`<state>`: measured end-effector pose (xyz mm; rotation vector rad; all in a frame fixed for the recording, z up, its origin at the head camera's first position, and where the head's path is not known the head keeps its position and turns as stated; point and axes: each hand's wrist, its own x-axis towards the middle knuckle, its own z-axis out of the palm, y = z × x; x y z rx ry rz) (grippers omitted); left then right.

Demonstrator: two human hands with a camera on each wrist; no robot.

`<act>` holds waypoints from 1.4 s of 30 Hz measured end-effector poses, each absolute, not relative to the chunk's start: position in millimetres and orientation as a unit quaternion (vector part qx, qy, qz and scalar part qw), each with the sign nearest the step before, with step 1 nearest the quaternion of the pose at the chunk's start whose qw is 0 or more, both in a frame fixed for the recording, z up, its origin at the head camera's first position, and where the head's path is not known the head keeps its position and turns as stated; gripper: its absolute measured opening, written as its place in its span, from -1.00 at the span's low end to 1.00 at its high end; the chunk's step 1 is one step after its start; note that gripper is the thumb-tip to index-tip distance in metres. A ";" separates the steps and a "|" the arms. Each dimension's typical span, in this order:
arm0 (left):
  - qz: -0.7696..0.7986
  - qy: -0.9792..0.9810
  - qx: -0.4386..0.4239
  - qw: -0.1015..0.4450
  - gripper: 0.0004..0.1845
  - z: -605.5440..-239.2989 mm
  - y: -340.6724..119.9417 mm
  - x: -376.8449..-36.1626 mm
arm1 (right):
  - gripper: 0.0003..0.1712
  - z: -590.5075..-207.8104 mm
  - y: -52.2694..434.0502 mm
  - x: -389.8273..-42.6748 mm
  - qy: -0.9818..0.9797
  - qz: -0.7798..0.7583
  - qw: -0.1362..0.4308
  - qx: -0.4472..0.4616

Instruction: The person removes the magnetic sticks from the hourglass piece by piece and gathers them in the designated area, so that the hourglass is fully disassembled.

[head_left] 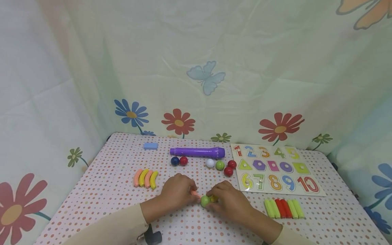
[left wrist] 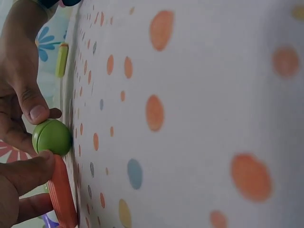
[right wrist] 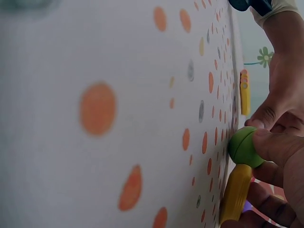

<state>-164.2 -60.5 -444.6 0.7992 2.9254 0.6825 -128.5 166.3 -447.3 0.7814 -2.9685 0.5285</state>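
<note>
While both hands meet at the lower middle of the head view, a green ball [head_left: 205, 201] sits between them on the dotted desk [head_left: 110, 183]. The left hand [head_left: 179, 192] pinches a short orange stick [left wrist: 62, 194] whose end meets the ball, its grip clenched round the stick, as the left wrist view shows. The right hand [head_left: 228, 200] holds a yellow stick [right wrist: 236, 194] against the ball's other side, thumb [right wrist: 278, 147] resting on the ball itself.

The ball looks like hard, smooth plastic with a seam round it: light, rigid, likely to roll or slip if squeezed off-centre, so it is best held across its widest part. The ribbed sticks seem stiff and light, easiest pinched along their middle.

Toward the upper middle lie a purple tube [head_left: 197, 152] and loose balls [head_left: 183, 161]; a number puzzle board [head_left: 275, 170] lies right of centre, with green and red sticks [head_left: 284, 208] below it and curved pieces [head_left: 145, 178] left of centre.
</note>
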 end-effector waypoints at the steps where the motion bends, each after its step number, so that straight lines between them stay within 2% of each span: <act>1: 0.220 0.941 0.256 0.020 -0.68 -444.7 -60.4 -164.3 | -0.66 -447.3 166.2 -128.7 -0.953 0.169 0.014 0.251; 17: 0.194 0.933 0.302 0.013 -0.68 -449.4 -65.8 -164.5 | -0.66 -447.7 165.6 -128.5 -0.953 0.166 0.009 0.254; 23: 0.193 0.932 0.306 0.036 -0.57 -450.5 -67.9 -165.5 | -0.65 -448.3 167.4 -128.7 -0.952 0.165 0.013 0.258; 27: 0.210 0.928 0.305 0.045 -0.57 -450.4 -68.7 -168.6 | -0.64 -448.3 167.2 -128.7 -0.953 0.164 0.015 0.256; 31: 0.217 0.926 0.306 0.044 -0.54 -449.7 -74.8 -172.7 | -0.65 -447.3 166.2 -128.5 -0.952 0.170 0.012 0.255; 37: 0.211 0.930 0.300 0.036 -0.37 -446.4 -95.0 -183.7 | -0.66 -446.0 164.6 -128.3 -0.952 0.172 0.008 0.251; 42: 0.209 0.934 0.290 0.021 -0.35 -441.4 -117.3 -192.0 | -0.65 -445.8 164.8 -128.9 -0.954 0.168 0.002 0.250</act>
